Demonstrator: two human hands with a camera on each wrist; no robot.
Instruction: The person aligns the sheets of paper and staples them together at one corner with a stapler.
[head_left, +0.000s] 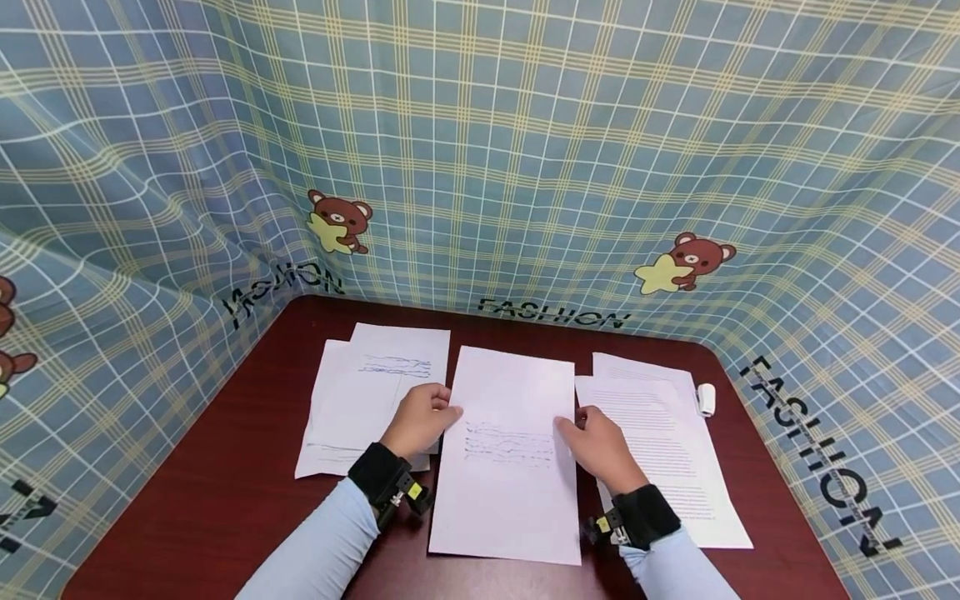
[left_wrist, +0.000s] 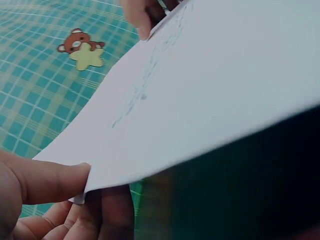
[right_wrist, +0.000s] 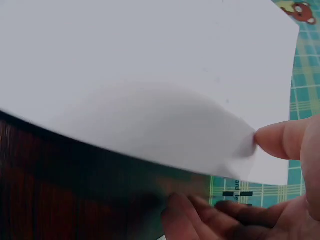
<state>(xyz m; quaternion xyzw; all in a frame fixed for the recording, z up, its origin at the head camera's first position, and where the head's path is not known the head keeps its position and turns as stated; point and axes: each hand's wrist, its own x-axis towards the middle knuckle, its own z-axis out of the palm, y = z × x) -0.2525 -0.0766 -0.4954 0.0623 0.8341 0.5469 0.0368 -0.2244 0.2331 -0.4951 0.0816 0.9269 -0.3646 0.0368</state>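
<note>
both hands (head_left: 510,433) pinching one sheet (head_left: 510,467) over dark-red table (head_left: 225,492), plaid cloth walls (head_left: 525,150)

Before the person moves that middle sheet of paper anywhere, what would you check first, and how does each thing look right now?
1. Left hand pinches the middle sheet at its left edge: ok; the left wrist view shows the thumb on top and fingers under.
2. Right hand pinches its right edge: ok; the thumb lies on top.
3. Sheet lifted off the table: ok; both wrist views show a gap beneath.
4. Only one sheet held: cannot tell.
5. Left stack of papers free of the held sheet: cannot tell; the edges overlap in the head view.
6. Small white object by the printed pages out of the way: ok; it lies at the far right.
</note>
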